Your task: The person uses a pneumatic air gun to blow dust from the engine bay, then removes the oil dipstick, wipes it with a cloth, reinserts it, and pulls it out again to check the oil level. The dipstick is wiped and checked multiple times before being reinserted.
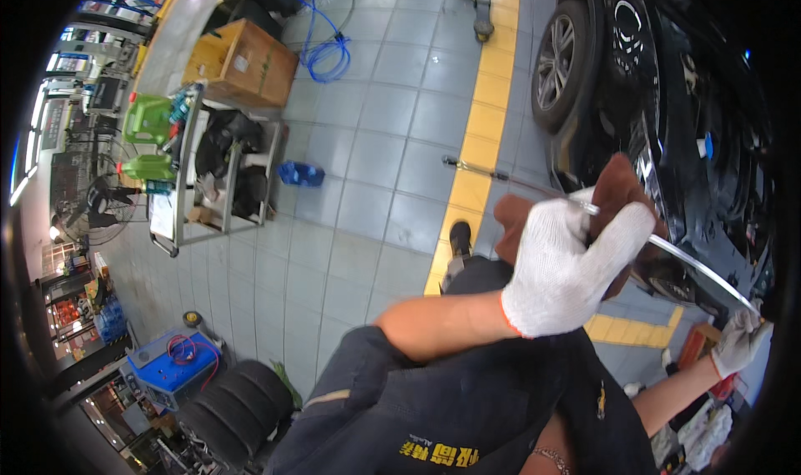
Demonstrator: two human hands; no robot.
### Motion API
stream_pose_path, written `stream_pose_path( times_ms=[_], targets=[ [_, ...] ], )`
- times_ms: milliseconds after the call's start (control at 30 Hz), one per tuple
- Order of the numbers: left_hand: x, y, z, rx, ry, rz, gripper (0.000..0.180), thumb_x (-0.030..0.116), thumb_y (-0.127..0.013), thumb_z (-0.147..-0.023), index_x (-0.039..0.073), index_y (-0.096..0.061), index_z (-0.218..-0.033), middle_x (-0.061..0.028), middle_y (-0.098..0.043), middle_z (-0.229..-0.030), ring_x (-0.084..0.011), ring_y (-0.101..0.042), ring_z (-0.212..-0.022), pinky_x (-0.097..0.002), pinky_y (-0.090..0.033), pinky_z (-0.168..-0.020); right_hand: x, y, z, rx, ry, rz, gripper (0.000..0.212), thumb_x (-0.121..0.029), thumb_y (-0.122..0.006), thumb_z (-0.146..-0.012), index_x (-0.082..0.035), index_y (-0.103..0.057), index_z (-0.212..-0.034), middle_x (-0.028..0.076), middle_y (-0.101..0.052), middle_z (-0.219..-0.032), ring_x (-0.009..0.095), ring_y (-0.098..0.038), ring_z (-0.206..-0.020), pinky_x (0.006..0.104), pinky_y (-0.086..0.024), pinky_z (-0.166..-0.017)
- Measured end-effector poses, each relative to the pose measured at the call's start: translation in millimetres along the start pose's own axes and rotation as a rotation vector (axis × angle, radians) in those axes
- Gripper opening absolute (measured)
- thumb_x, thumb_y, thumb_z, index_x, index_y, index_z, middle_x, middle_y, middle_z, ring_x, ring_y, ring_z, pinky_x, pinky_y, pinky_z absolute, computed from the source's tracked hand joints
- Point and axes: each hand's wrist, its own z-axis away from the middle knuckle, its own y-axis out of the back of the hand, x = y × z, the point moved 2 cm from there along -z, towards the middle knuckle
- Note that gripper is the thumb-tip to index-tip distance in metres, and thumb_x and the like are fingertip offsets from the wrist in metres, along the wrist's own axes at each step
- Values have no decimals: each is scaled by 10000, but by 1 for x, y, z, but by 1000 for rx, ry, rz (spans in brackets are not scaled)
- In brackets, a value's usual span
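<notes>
My left hand (559, 266), in a white knitted glove, is closed around a brown cloth (622, 187) that wraps a long metal rod (701, 266). Part of the cloth hangs out on the left side of the glove. Beyond the cloth, the rod's thin part runs left to a dark, thicker end over the yellow floor line. At the far right, my right hand (738, 341), also gloved in white, grips the rod's other end; its fingers are partly lost in the dark rim. The rod slants down from left to right between both hands.
A black car (651, 83) with its wheel (557, 62) fills the upper right. A trolley (221, 233) with green jugs (150, 120) and a wooden box (254, 62) are on the left. Blue hose (325, 58) coils on the tiles. Stacked tyres (238, 412) stand lower left.
</notes>
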Motion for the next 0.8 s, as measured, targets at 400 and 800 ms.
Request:
stream_pose_path(
  times_ms=[400,800],
  targets=[
    [6,-10,-2,-19,-50,-152,360,258,-606,-1093,-74,-737,-1046,-5,-580,-612,-37,-521,-570,-213,-486,-640,22,40,5,90,173,80,416,-200,-490,-1145,7,-459,-1504,116,-602,-1310,143,-573,-933,239,-499,-744],
    [17,-27,-4,-64,-80,-197,315,211,-549,-1107,-42,-711,-1013,11,-539,-584,-44,-464,-510,-226,-414,-549,30,3,13,127,143,-10,304,-226,-531,-1130,6,-558,-1325,74,-573,-1139,115,-477,-827,234,-437,-714]
  ],
)
